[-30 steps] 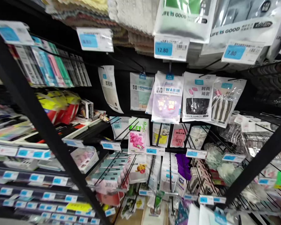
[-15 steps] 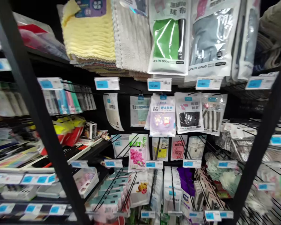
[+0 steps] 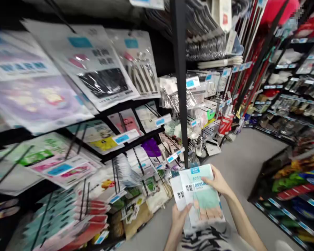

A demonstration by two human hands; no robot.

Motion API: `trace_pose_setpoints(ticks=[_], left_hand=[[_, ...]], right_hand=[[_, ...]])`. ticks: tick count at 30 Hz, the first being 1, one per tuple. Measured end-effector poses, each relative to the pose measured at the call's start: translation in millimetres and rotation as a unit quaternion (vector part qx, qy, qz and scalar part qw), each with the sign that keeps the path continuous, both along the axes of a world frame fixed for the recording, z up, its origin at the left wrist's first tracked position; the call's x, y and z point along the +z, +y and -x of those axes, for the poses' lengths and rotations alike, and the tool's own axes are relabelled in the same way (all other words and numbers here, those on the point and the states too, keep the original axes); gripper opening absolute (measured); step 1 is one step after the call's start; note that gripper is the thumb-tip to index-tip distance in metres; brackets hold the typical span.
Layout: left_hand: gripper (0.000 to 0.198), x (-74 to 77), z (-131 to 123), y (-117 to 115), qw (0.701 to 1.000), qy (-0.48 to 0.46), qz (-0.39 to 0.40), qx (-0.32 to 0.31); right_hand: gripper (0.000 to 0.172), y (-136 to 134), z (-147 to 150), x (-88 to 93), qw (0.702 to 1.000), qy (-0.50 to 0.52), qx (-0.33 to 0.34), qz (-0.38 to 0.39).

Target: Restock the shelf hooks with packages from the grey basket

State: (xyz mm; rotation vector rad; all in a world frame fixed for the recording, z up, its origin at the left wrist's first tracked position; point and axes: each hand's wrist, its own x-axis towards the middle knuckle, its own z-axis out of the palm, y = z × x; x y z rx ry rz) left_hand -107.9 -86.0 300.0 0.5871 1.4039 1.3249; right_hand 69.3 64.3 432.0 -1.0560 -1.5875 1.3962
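Two flat packs lie fanned out in my hands, low and right of the middle. The front pack of disposable gloves [image 3: 206,198] is mint and white, with a picture of a gloved hand and the word "DISPOSABLE" partly showing. The rear white pack [image 3: 177,186] sticks out at its left side. My left hand [image 3: 179,216] grips the lower left edges, thumb on the front. My right hand [image 3: 217,181] pinches the upper right edge, thumb on the face and other fingers behind. Both are closed on the packs.
A black shelf post [image 3: 181,87] rises just beyond the packs. On the left, hooks carry bagged goods, including a purple WARM bag [image 3: 42,101] and a bag with black fabric [image 3: 104,82]. Grey floor [image 3: 232,150] runs between shelves. A low display [image 3: 290,188] stands right.
The view has swung right and down, closer to the rack. Both hands and the two packs have come into view; neither hand showed before.
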Motion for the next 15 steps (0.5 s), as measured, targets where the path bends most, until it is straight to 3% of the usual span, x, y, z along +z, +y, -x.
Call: trace_pose_setpoints(ticks=[4,7,11,13,15], left_hand=[[0.054,-8.9,-9,-3,0.999,0.047,-0.002,0.002],[0.057,-12.3,-14,-8,0.999,0.038,0.000,0.017],[0.060,-11.3,-14,-11,0.999,-0.001,-0.004,0.043],[0.060,-8.3,0,-5,0.998,-0.051,0.003,0.049],[0.055,-0.9,27,5,0.992,-0.085,0.003,0.096]], right_hand=[[0.044,5,-7,-13.6,0.997,0.000,0.010,0.070],[0.044,10,-2,-16.3,0.997,-0.001,0.016,0.077],[0.038,15,17,-6.6,0.997,-0.057,0.040,-0.030],[0.042,19,31,-4.3,0.992,-0.078,-0.009,-0.097],[0.051,26,51,-5.2,0.988,-0.082,-0.047,-0.121]])
